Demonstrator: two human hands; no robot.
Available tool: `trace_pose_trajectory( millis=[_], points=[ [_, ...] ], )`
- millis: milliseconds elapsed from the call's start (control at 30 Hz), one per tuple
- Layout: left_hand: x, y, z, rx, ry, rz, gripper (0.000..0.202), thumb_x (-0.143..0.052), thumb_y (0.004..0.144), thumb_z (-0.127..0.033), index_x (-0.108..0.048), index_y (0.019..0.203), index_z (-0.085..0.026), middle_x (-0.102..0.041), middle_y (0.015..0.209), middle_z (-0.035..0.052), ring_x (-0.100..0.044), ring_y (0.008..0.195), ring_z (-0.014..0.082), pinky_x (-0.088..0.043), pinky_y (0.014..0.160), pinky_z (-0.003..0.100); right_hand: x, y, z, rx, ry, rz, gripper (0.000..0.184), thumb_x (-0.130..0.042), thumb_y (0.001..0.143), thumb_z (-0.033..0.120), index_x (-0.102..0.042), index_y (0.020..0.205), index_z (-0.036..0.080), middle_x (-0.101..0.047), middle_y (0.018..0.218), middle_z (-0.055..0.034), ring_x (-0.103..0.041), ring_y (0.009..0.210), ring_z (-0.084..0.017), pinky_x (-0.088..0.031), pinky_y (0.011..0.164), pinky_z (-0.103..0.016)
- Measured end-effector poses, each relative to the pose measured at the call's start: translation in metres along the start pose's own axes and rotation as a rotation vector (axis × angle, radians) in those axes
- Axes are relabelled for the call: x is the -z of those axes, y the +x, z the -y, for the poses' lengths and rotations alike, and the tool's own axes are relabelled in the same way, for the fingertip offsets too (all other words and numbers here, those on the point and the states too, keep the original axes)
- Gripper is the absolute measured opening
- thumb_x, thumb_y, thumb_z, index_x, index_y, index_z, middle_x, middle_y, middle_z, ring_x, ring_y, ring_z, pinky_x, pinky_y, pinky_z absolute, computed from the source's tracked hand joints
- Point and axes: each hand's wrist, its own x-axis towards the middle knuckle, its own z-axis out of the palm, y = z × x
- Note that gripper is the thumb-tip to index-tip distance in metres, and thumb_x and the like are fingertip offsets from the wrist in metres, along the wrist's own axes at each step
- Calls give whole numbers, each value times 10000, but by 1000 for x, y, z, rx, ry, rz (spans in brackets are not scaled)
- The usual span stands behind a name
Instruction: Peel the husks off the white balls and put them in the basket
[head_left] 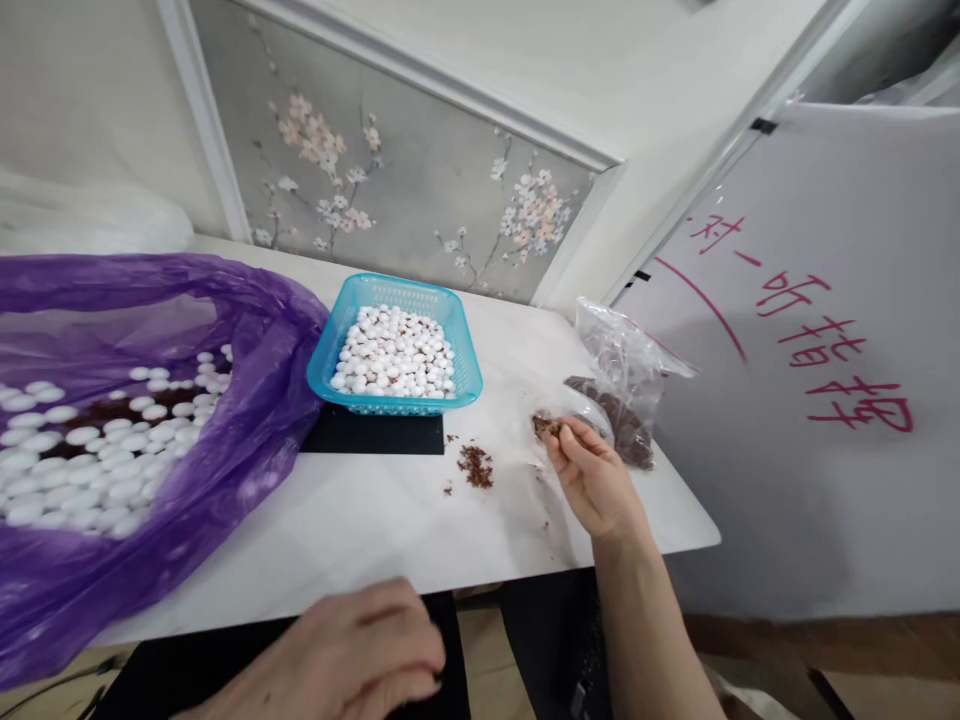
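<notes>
- Right hand (592, 478) grip: fingertips pinched on a tuft of brown crumbs (546, 426), just above the tabletop (360, 530), at the mouth of the clear bag (630, 375).
- Left hand (352, 655): low at the near edge, fingers curled, palm down. Cannot tell whether it holds anything.
- Clear bag holds more brown matter; a spilled heap (475, 465) lies toward the blue basket (466, 378).
- Basket sits on a black pad (375, 436), full of white balls (394, 352) flecked brown. Purple bag (247, 440) holds more balls.
- Room: bare tabletop front-centre; right edge near the bag, whiteboard (825, 450) beyond.
</notes>
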Motion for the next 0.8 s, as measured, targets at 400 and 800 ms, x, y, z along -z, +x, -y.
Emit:
trace_pose_trajectory(
  millis=[400, 800],
  points=[
    [-10, 112, 22, -25, 393, -157, 218, -386, 898, -92, -578, 845, -180, -598, 848, 26, -585, 798, 169, -495, 750, 305, -43, -28, 10, 256, -365, 303, 288, -484, 805, 83, -725, 919, 191, -661, 926, -93, -626, 812, -202, -512, 777, -340],
    [19, 124, 4, -21, 361, -199, 298, -385, 858, -50, -651, 892, -179, -665, 849, 40, -618, 756, 168, -460, 675, 271, -17, -13, 27, 373, -407, 264, 265, -481, 856, 60, -696, 895, 210, -697, 861, -17, -640, 800, -145, -500, 735, -250]
  ],
)
